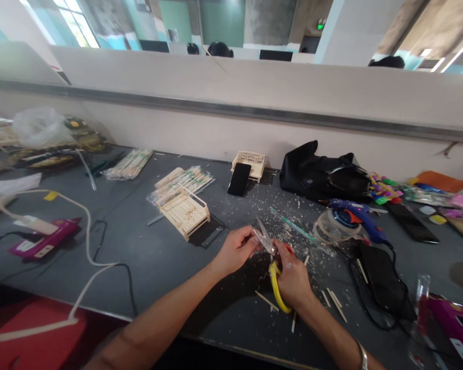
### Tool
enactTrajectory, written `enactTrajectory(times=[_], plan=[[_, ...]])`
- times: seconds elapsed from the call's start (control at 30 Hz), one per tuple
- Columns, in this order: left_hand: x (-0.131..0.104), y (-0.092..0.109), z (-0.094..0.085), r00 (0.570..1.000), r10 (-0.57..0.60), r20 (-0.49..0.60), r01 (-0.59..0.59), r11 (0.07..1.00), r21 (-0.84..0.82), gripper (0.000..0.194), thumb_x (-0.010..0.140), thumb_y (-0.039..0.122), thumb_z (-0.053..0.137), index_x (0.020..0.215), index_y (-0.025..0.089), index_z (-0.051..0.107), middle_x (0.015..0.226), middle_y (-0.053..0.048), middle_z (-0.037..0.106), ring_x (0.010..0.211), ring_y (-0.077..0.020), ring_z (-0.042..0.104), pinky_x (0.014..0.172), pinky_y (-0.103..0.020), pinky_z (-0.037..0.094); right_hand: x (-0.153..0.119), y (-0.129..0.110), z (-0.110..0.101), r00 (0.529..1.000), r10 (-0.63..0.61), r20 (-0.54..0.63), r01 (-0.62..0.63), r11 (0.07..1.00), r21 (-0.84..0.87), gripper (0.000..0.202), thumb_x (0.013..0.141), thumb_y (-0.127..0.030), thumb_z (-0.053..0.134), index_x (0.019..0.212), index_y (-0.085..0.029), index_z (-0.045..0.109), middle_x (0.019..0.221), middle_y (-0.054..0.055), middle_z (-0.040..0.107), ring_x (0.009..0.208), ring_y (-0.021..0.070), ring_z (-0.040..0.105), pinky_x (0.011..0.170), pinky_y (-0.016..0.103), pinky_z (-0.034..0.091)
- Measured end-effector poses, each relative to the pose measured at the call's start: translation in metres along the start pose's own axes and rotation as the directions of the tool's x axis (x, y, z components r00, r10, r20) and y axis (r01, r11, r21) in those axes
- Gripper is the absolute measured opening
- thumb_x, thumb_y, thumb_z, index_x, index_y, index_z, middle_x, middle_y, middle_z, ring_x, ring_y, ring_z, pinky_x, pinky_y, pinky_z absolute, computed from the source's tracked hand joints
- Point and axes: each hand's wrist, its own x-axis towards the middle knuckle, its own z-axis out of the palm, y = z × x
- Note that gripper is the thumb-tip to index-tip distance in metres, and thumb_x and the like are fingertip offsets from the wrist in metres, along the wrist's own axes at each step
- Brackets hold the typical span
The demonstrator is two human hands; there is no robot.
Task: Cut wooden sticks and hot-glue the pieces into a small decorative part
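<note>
My right hand (pixel 293 277) is wrapped round the yellow and red handles of a pair of scissors (pixel 268 241), whose blades are parted and point up and to the left. Close to the blades, my left hand (pixel 237 249) is closed in a pinch; what lies between its fingertips is too small to make out. Pale scraps are scattered over the dark table (pixel 170 288) around both hands. Several thin wooden sticks (pixel 336 306) lie beside and below my right hand. A small wooden stick model (pixel 187 213) rests to the upper left of my left hand.
Behind are packs of sticks (pixel 131 163), a phone (pixel 239 179) leaning on a small wooden bench (pixel 254 163), and a black bag (pixel 324 172). A blue glue gun (pixel 364 218) and tape roll (pixel 334 226) lie right. Purple power strips (pixel 46 241) and cables flank the work area. Heads show beyond the partition.
</note>
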Motion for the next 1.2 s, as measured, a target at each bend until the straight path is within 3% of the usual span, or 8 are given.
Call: enactTrajectory(times=[0.23, 0.37, 0.5, 0.63, 0.87, 1.2], plan=[[0.004, 0.005, 0.002, 0.986, -0.16, -0.038, 0.141, 0.942, -0.304, 0.043, 0.071, 0.055, 0.076, 0.072, 0.015, 0.061, 0.058, 0.001, 0.064, 0.044, -0.0068, 0.046, 0.048, -0.021, 0.038, 0.003, 0.0, -0.003, 0.999, 0.041, -0.029, -0.04, 0.999, 0.02, 0.032, 0.074, -0.011, 0.045, 0.096, -0.019, 0.066, 0.062, 0.0, 0.066, 0.048, 0.0155, 0.061, 0.048, 0.021, 0.044], [0.006, 0.007, 0.0, 0.985, -0.16, -0.062, 0.121, 0.905, -0.408, 0.038, 0.069, 0.049, 0.081, 0.075, 0.014, 0.066, 0.061, 0.001, 0.066, 0.045, -0.0065, 0.048, 0.058, -0.025, 0.047, 0.007, 0.005, -0.006, 0.99, 0.046, -0.134, -0.051, 0.998, -0.036, 0.034, 0.079, -0.017, 0.045, 0.106, -0.018, 0.066, 0.064, 0.001, 0.067, 0.047, 0.0155, 0.059, 0.047, 0.022, 0.043], [0.006, 0.007, -0.001, 0.986, -0.155, -0.068, 0.113, 0.9, -0.421, 0.036, 0.069, 0.046, 0.082, 0.077, 0.014, 0.068, 0.064, -0.001, 0.068, 0.047, -0.0078, 0.052, 0.055, -0.024, 0.046, 0.008, 0.006, -0.006, 0.977, -0.028, -0.212, -0.001, 0.991, -0.132, 0.041, 0.079, -0.018, 0.048, 0.116, -0.018, 0.065, 0.068, 0.002, 0.068, 0.05, 0.0166, 0.061, 0.05, 0.023, 0.045], [0.004, 0.008, 0.001, 0.983, -0.16, -0.087, 0.105, 0.888, -0.449, 0.038, 0.061, 0.045, 0.087, 0.072, 0.014, 0.067, 0.056, 0.001, 0.064, 0.043, -0.0079, 0.051, 0.048, -0.022, 0.041, 0.007, 0.004, -0.003, 0.964, -0.137, -0.229, 0.09, 0.975, -0.203, 0.046, 0.075, -0.015, 0.052, 0.118, -0.017, 0.065, 0.081, 0.007, 0.073, 0.067, 0.0207, 0.067, 0.061, 0.027, 0.05], [0.001, 0.012, 0.001, 0.983, -0.172, -0.062, 0.133, 0.904, -0.406, 0.042, 0.06, 0.049, 0.087, 0.072, 0.014, 0.066, 0.058, -0.001, 0.068, 0.04, -0.0092, 0.053, 0.047, -0.023, 0.044, 0.006, 0.002, -0.003, 0.954, -0.168, -0.248, 0.103, 0.961, -0.255, 0.046, 0.074, -0.015, 0.052, 0.119, -0.016, 0.064, 0.081, 0.007, 0.074, 0.066, 0.021, 0.067, 0.061, 0.028, 0.051], [-0.001, 0.009, 0.002, 0.993, -0.112, -0.046, 0.085, 0.916, -0.392, 0.038, 0.063, 0.045, 0.086, 0.071, 0.014, 0.068, 0.054, 0.0, 0.066, 0.04, -0.0095, 0.055, 0.046, -0.022, 0.045, 0.004, -0.001, -0.002, 0.956, -0.189, -0.225, 0.127, 0.956, -0.263, 0.045, 0.079, -0.014, 0.051, 0.123, -0.015, 0.063, 0.079, 0.007, 0.071, 0.067, 0.0213, 0.064, 0.062, 0.029, 0.051]])
